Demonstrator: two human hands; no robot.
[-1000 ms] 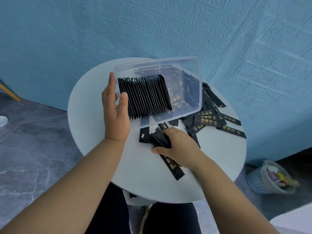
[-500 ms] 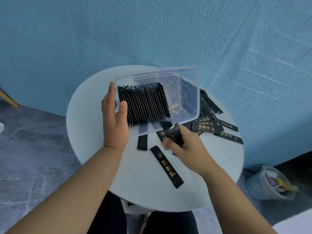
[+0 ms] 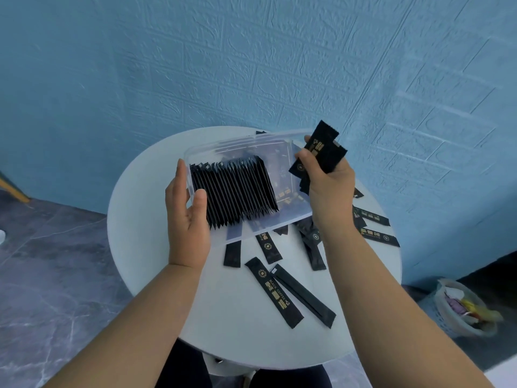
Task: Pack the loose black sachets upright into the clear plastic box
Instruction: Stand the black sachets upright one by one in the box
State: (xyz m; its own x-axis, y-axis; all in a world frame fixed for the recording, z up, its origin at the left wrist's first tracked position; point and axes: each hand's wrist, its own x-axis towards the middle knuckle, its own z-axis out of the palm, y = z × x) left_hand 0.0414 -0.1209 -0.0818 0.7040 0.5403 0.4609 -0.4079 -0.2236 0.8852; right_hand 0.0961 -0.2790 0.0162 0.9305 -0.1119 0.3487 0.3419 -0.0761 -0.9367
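Head view: the left hand (image 3: 187, 219) grips the left end wall of the clear box (image 3: 243, 141). Its thumb is hooked over the rim on the inside and its fingers are spread along the outside. The box sits at the middle of the round white worktop (image 3: 151, 247). A tight row (image 3: 235, 191) of black sachets stands on edge in its left half, pressed up against the wall that the left hand holds. The thumb touches the nearest sachet of that row. The right half of the box is mostly bare, and dark sachets show through its clear plastic.

The right hand (image 3: 327, 186) is raised at the right end of the box, just beside and above its rim. It pinches a small bundle (image 3: 319, 152) of black sachets between thumb and curled fingers. The bundle sticks up past the fingertips and tilts to the right; it is outside the box.

Loose sachets (image 3: 272, 295) lie flat on the worktop near the front edge. Two are side by side, and several more fan out from under the near edge of the box. Others lie to the right behind the right forearm. A bin (image 3: 464, 309) stands on the floor at the right.
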